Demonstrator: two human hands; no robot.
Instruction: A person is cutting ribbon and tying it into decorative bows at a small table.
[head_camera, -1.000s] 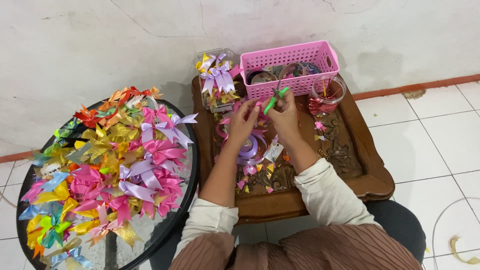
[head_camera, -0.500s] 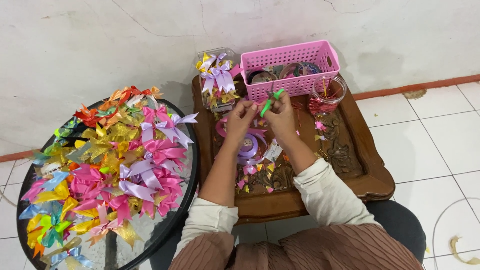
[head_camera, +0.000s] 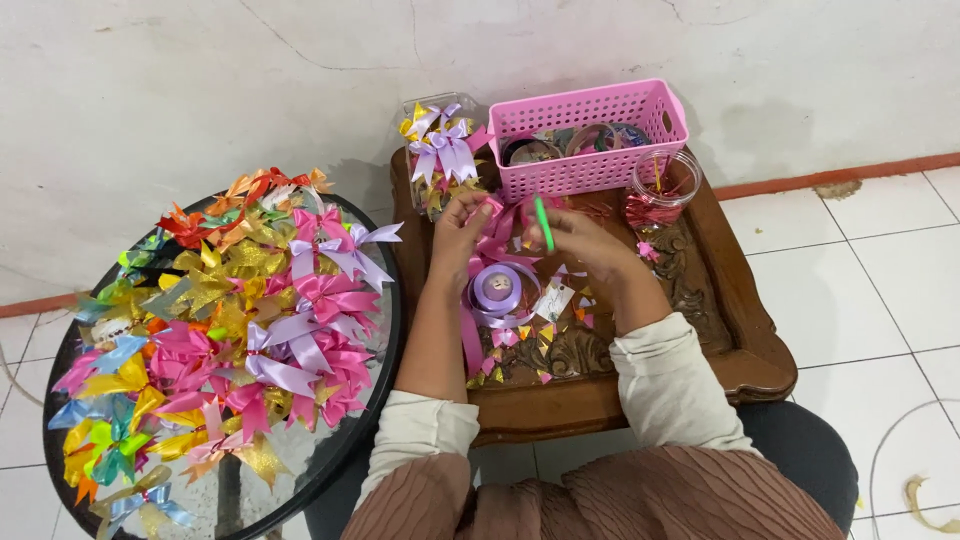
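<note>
Your left hand (head_camera: 462, 228) pinches pink ribbon (head_camera: 497, 236) taut; right hand (head_camera: 585, 243) grips green scissors (head_camera: 544, 222), both just before the pink basket (head_camera: 590, 135).

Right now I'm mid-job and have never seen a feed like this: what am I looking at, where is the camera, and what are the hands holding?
There is no machine: these are a person's two bare hands, filmed by one camera worn on the head and looking down. The left hand pinches pink ribbon. The right hand holds a slim green tool, too small to identify. Both work over a carved wooden table bearing a lilac ribbon spool, ribbon scraps, a pink basket and a clear jar. On the left, a round glass table is heaped with finished ribbon bows.
</note>
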